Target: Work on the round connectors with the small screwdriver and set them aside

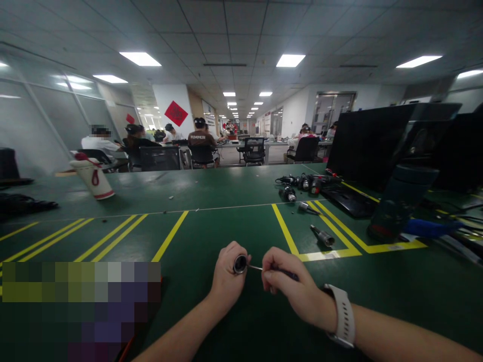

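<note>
Wrapped in the closed fingers of my left hand (225, 276) is a hollow cylindrical part (240, 264), its round metal-rimmed opening facing me. My right hand (290, 286) grips a screwdriver (290, 274) by its dark handle. The thin shaft points left at the side of the cylindrical part; whether the tip touches it I cannot tell. Both hands are just above the green table (211, 221). A white watch (342, 315) is on my right wrist. Beyond my right hand lies a similar metal part (323, 236) with a narrow stem, inside a yellow-taped area.
Several dark metal parts (289, 193) and cables lie farther back on the right. Near them stand a dark bottle (402, 201) and a black monitor (370, 146). A white cup (94, 178) stands at the far left. People sit at desks in the background.
</note>
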Demonstrator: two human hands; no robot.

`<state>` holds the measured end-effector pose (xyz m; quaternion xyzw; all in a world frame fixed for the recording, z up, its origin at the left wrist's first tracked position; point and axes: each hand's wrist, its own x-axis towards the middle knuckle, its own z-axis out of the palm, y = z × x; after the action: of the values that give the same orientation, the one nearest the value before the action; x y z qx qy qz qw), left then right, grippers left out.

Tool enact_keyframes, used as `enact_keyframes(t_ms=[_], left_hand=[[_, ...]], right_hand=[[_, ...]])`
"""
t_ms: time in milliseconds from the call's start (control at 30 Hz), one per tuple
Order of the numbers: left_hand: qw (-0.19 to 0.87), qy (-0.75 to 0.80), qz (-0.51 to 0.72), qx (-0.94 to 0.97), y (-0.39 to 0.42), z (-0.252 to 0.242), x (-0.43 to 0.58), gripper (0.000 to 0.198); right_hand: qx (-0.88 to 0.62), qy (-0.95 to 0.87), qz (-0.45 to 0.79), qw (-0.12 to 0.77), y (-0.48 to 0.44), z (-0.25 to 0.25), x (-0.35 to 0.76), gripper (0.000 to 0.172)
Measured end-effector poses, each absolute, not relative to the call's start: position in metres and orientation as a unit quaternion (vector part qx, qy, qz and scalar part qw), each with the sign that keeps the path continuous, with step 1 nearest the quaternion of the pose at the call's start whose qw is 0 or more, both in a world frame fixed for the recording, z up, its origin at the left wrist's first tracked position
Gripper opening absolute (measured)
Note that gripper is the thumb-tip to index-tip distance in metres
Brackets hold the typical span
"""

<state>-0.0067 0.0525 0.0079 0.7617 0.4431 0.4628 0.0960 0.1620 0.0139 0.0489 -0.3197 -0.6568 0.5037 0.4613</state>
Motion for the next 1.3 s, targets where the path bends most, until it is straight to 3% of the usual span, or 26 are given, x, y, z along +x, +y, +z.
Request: enact_keyframes(t_ms=[267, 600, 967, 1300], left_hand=[[0.107, 0.440, 0.469, 0.758, 0.054, 0.006, -0.008, 0.019], [0.109, 0.433, 0.464, 0.765, 0.052, 0.008, -0.007, 0.022], [0.127, 0.438, 0.487, 0.745, 0.057, 0.003, -0.007, 0.019], [0.121, 0.440, 0.471, 0.755, 0.051, 0.007, -0.005, 0.022]], right_hand=[[-0.309, -0.589, 0.571, 0.480, 0.032, 0.032, 0.160, 0.006], [-0.319, -0.655, 0.497, 0.472, 0.011, 0.055, 0.162, 0.009], [-0.319, -0.557, 0.585, 0.496, 0.030, 0.035, 0.159, 0.005], [-0.324, -0.630, 0.521, 0.477, 0.012, 0.051, 0.162, 0.009]])
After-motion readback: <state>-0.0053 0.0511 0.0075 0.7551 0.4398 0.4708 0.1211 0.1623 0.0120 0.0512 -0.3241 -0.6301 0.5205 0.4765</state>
